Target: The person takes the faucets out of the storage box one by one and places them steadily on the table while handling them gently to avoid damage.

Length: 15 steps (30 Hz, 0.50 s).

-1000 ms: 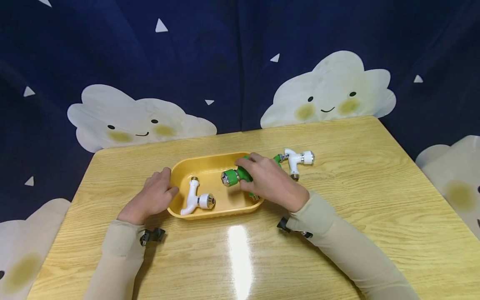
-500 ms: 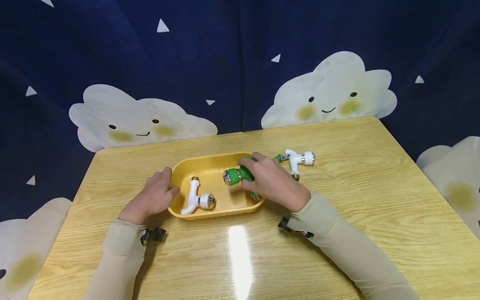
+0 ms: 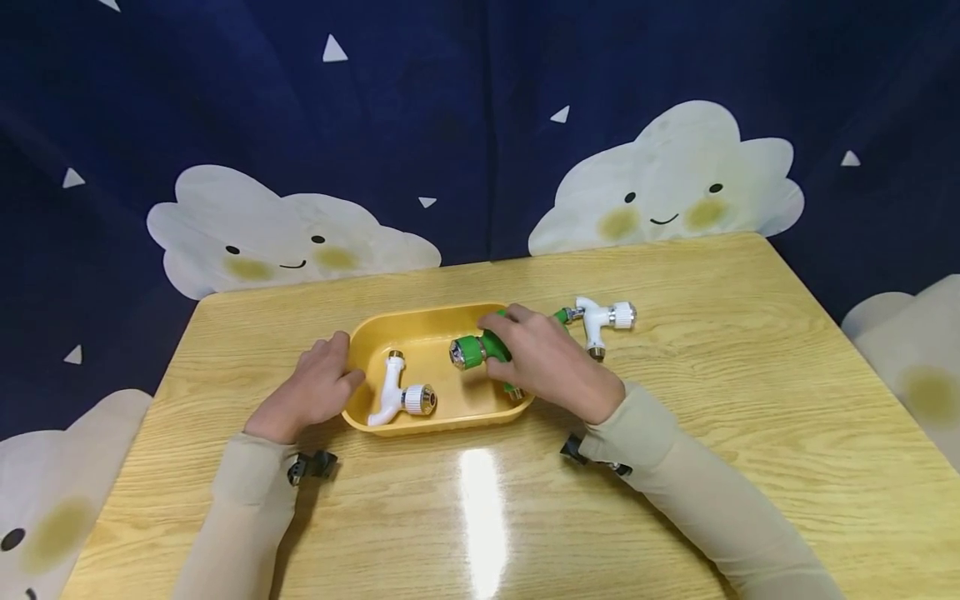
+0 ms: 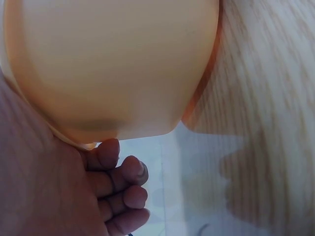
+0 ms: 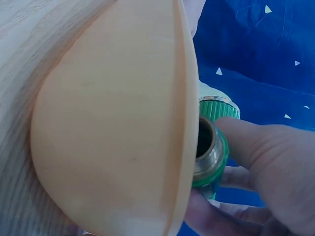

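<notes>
My left hand (image 3: 315, 387) grips the left rim of a yellow oblong tray (image 3: 420, 431), fingers curled at the edge. In the left wrist view the tray's wall (image 4: 113, 69) rises beside the palm. My right hand (image 3: 543, 358) holds a green tap (image 3: 470, 352) over the tray's right end, its ribbed knob pointing left. The right wrist view shows the tap's threaded metal end (image 5: 209, 157) by the rim, with thumb and fingers around the body. Inside the tray's left half lies a white tap (image 3: 390, 392) with a ribbed knob and metal ends.
Another white tap (image 3: 596, 321) lies on the wooden table (image 3: 720, 358) right of the tray. Touching or close to it is a green piece with a metal end (image 3: 566, 315), mostly hidden behind my right hand. A dark blue cloud-patterned curtain (image 3: 450, 100) hangs behind the table.
The whole scene shifts slightly right in the head view. Both hands keep their hold on the tray and the green tap; the taps stay in place.
</notes>
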Motion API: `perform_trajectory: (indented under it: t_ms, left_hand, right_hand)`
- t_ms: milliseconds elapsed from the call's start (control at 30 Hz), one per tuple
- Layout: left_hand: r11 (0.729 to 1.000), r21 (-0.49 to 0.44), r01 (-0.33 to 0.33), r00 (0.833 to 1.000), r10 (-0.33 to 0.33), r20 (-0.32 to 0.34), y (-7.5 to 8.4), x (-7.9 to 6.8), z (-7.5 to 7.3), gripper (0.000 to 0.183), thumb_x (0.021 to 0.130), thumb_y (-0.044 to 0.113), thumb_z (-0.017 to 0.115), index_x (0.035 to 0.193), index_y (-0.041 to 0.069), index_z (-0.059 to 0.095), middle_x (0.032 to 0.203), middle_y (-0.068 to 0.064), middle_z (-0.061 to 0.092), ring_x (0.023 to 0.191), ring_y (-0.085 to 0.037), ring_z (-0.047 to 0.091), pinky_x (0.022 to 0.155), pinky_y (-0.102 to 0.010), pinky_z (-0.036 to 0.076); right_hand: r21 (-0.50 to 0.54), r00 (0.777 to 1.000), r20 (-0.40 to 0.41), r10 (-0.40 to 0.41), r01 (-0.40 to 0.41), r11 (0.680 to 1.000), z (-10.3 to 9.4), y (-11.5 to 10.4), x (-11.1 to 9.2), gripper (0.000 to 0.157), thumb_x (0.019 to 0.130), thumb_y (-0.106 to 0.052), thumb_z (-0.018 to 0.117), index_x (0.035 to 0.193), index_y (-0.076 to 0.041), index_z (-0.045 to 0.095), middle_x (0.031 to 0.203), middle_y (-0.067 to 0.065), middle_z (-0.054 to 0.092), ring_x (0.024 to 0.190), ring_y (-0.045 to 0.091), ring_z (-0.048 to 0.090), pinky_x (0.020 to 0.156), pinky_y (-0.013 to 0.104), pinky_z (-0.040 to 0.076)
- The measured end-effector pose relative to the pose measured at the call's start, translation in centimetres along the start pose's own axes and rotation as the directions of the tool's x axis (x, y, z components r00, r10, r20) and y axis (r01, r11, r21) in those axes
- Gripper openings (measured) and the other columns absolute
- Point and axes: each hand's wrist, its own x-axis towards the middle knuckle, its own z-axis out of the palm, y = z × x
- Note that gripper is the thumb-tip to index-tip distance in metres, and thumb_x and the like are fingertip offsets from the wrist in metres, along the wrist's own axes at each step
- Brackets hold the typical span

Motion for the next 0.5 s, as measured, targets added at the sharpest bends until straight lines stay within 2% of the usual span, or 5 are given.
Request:
perform_trajectory:
  t_ms: [500]
  left_hand:
    - [1.0,-0.005,0.005,1.0,-0.005,-0.012,-0.03,0.05,0.11,0.016,0.097,0.018,0.05,0.101,0.005,0.044,0.085,-0.011,0.045,0.087,-0.03,0.044,0.077,-0.038,0.031]
  right_hand:
    - [-0.015,0.999,-0.046,-0.018,0.017,1.0,-0.22,0.02,-0.64,0.046,0.087,-0.019,0.073,0.13,-0.003,0.068,0.1,0.013,0.067,0.064,0.013,0.051,0.051,0.019,0.041]
